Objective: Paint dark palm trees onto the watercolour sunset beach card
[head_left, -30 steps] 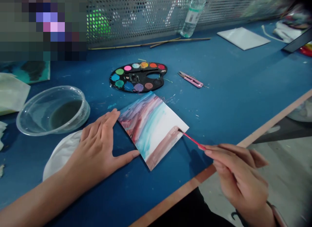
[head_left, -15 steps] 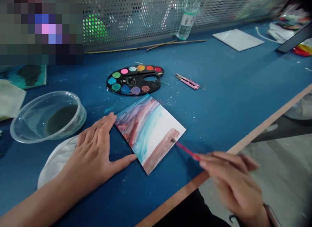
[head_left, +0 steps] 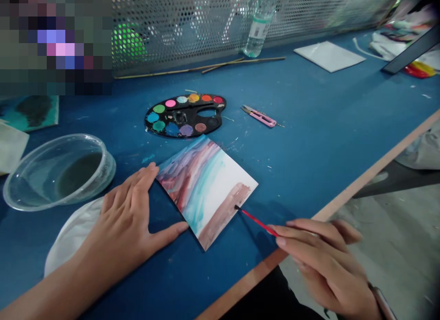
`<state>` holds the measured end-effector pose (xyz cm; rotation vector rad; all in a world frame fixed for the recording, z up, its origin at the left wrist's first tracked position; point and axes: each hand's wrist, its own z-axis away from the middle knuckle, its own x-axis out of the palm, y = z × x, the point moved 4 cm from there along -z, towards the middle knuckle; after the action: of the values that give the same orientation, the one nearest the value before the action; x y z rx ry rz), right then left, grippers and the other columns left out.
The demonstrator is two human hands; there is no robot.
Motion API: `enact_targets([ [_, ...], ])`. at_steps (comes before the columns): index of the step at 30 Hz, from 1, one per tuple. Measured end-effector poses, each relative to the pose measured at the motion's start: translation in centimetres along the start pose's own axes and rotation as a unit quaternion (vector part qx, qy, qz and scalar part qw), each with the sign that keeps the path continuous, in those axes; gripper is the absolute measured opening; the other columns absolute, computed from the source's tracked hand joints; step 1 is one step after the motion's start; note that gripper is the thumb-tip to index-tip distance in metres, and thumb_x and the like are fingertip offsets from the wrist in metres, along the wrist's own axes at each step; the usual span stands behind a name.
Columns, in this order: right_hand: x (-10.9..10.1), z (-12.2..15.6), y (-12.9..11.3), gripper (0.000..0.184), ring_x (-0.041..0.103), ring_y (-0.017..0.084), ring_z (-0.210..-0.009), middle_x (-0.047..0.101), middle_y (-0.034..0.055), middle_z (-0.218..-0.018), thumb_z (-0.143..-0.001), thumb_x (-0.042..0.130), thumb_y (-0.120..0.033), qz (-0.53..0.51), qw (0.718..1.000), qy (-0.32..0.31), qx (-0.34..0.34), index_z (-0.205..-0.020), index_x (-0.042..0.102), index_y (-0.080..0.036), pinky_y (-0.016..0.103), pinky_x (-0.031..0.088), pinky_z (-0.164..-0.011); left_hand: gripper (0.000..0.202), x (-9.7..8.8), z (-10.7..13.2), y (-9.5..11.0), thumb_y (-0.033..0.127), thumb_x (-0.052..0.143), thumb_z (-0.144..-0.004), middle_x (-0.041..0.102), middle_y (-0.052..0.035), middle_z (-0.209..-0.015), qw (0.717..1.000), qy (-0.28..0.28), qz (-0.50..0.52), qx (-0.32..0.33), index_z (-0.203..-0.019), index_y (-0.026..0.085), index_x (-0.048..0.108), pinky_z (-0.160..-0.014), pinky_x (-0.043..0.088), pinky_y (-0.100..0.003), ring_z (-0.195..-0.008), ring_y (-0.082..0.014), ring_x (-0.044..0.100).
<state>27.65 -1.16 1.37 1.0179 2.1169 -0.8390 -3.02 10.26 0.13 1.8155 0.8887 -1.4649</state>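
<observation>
- Steadily, the left hand (head_left: 127, 214) lies open, fingers spread, pinning the painted card (head_left: 206, 191) to the bench (head_left: 309, 127).
- Meanwhile, the right hand (head_left: 319, 265) pinches a red paintbrush (head_left: 257, 221), its tip near the brown band (head_left: 223, 214).

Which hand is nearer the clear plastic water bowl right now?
Left hand is nearer, just right of the bowl. The right hand, holding a red brush, is far right, beyond the painted card.

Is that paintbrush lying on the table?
No: the right hand holds the red paintbrush between its fingers, above the table.
</observation>
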Motion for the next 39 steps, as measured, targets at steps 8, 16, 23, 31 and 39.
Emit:
enact_targets([
  [8, 0.0, 0.0, 0.7, 0.034, 0.069, 0.02, -0.094, 0.083, 0.003, -0.097, -0.089, 0.051, 0.005, -0.012, 1.0, -0.005, 0.007, -0.104, 0.071, -0.018, 0.04, 0.04, -0.083, 0.099, 0.1, 0.1, 0.0, 0.076, 0.035, -0.098, 0.038, -0.0309, -0.161, 1.0, 0.001, 0.004, -0.004, -0.167, 0.016, 0.0, -0.108, 0.044, -0.076, -0.144, -0.0543, 0.046],
  [16, -0.1, 0.2, 0.7, 0.035, 0.068, 0.02, -0.097, 0.082, 0.0036, -0.1, -0.087, 0.049, 0.005, -0.035, 0.999, 0.013, -0.002, -0.103, 0.071, -0.017, 0.038, 0.043, -0.083, 0.098, 0.0, 0.2, 0.0, 0.076, 0.036, -0.098, 0.041, -0.0323, -0.159, 1.0, 0.005, 0.011, -0.006, -0.167, 0.014, 0.006, -0.105, 0.045, -0.077, -0.142, -0.0551, 0.048],
  [23, 0.1, 0.2, 1.3, 0.032, 0.065, 0.02, -0.096, 0.081, 0.0059, -0.101, -0.09, 0.052, 0.003, 0.015, 0.999, 0.031, 0.038, -0.11, 0.069, -0.016, 0.04, 0.04, -0.085, 0.098, 0.0, 0.1, 0.0, 0.077, 0.032, -0.098, 0.042, -0.0311, -0.159, 1.0, 0.018, 0.0, -0.01, -0.167, 0.012, 0.009, -0.105, 0.045, -0.076, -0.141, -0.0548, 0.049],
  [31, 0.3, 0.2, 0.7, 0.034, 0.064, 0.02, -0.1, 0.082, 0.0062, -0.102, -0.088, 0.051, 0.005, -0.004, 1.0, 0.01, 0.02, -0.111, 0.068, -0.014, 0.039, 0.039, -0.085, 0.096, 0.1, 0.0, 0.0, 0.075, 0.03, -0.099, 0.043, -0.0315, -0.157, 1.0, 0.018, -0.009, -0.004, -0.166, 0.011, 0.008, -0.105, 0.047, -0.075, -0.141, -0.0536, 0.05],
  [39, -0.4, -0.4, 1.5, 0.03, 0.064, 0.021, -0.095, 0.083, 0.0061, -0.097, -0.092, 0.052, 0.0, 0.053, 0.998, 0.023, 0.025, -0.111, 0.069, -0.017, 0.04, 0.036, -0.083, 0.096, 0.1, 0.3, 0.0, 0.075, 0.027, -0.1, 0.042, -0.0314, -0.159, 1.0, 0.022, -0.017, 0.007, -0.167, 0.01, 0.006, -0.106, 0.048, -0.072, -0.142, -0.052, 0.049],
])
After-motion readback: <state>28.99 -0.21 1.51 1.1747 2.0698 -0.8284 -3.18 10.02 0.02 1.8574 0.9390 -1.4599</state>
